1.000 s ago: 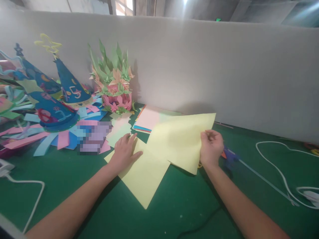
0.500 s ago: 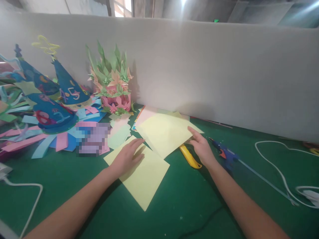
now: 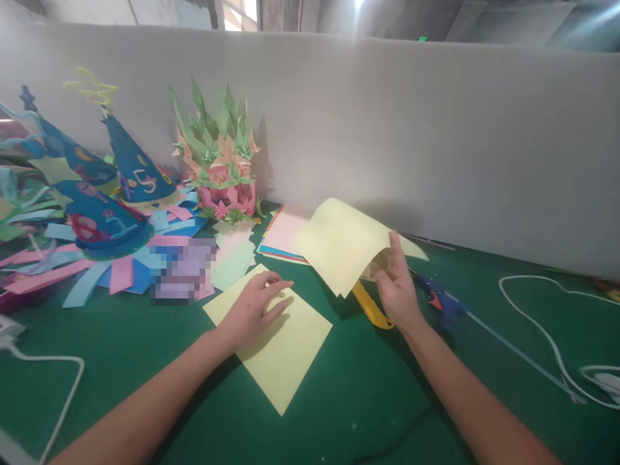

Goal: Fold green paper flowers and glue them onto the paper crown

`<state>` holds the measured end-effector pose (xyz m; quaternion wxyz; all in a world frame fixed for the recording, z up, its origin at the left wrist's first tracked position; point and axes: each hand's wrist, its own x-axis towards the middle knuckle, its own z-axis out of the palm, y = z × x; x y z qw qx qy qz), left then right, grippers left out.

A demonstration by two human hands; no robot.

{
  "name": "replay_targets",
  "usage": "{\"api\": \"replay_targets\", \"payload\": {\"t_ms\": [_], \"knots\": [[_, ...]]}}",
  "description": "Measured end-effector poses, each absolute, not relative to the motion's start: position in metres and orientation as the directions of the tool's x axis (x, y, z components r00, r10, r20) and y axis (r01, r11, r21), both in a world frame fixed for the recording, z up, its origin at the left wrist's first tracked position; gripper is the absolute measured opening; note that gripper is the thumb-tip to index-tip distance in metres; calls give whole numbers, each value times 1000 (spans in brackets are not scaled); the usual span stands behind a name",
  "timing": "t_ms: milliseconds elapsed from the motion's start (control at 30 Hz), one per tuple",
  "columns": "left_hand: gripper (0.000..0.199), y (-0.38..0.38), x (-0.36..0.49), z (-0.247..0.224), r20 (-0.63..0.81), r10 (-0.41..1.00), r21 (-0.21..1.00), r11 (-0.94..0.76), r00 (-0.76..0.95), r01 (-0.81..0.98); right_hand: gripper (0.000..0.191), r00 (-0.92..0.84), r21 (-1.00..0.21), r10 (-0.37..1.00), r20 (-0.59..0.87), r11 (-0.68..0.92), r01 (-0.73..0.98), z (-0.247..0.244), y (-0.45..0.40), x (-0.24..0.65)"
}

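My left hand [image 3: 254, 307] rests over a square sheet of yellow paper [image 3: 285, 361] on the green table, its fingers apart. In my right hand [image 3: 396, 284], the edge of more yellow paper [image 3: 346, 236] is pinched between thumb and fingers. That paper is lifted and curls upward, and two corners near its front tip suggest more than one sheet. Under its left side lies a stack of coloured paper [image 3: 279, 236], pink on top. Just left of my right hand, a yellow utility knife [image 3: 372, 309] lies partly covered by the raised paper.
At right lie a blue glue gun [image 3: 448, 305] with a long glue stick and a white cable [image 3: 537, 316]. Blue cone hats [image 3: 138, 168] with paper strips and a paper-flower crown [image 3: 227, 168] stand at left. A pale partition [image 3: 436, 142] runs along the back.
My right hand has lifted the yellow paper and drawn it rightward off part of the stack, uncovering pink sheets. My left hand stays over the square sheet, fingers slightly more spread.
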<state>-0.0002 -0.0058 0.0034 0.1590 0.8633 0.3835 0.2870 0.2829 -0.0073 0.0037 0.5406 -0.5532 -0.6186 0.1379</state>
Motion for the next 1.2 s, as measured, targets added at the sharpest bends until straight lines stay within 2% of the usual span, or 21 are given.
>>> {"api": "replay_targets", "payload": {"t_ms": [67,133,233,300,400,467,567,700,767,833,1000,1067,1200], "knots": [[30,-7,1,6,359,749,503,-658,557,560,62,167,-771,862,478,321,549,0,-6,282],[30,-8,2,7,347,747,509,-658,567,555,55,156,-742,897,414,234,629,-3,-6,281],[30,-8,2,5,339,752,522,-651,566,552,38,153,-589,896,418,139,796,-7,-6,283],[29,-7,1,4,335,754,528,-647,565,550,28,106,-476,876,470,150,866,-8,-7,285],[28,-7,1,3,324,748,530,-650,579,544,24,35,-327,849,528,165,931,-7,-9,288],[28,-7,2,4,312,751,535,-645,582,546,24,-27,-225,834,551,180,958,-4,-10,286],[28,-8,3,5,275,764,544,-624,583,561,23,-201,-96,815,544,299,949,2,-10,276],[27,-9,2,4,267,744,521,-646,612,558,38,-391,-42,802,452,457,888,5,-3,255],[25,-9,1,3,284,718,501,-676,635,541,49,-430,-11,800,418,478,879,2,3,246],[24,-10,0,2,276,695,478,-698,664,533,52,-440,21,805,397,472,882,-2,9,242],[32,-11,-1,6,183,681,426,-705,709,567,28,-407,-4,828,386,442,897,-6,17,243],[34,-13,-1,7,174,683,426,-702,709,571,27,-351,-73,838,418,416,907,-3,16,245],[32,-14,0,4,188,694,490,-680,695,546,22,-139,-282,787,602,372,885,7,8,245]]}}
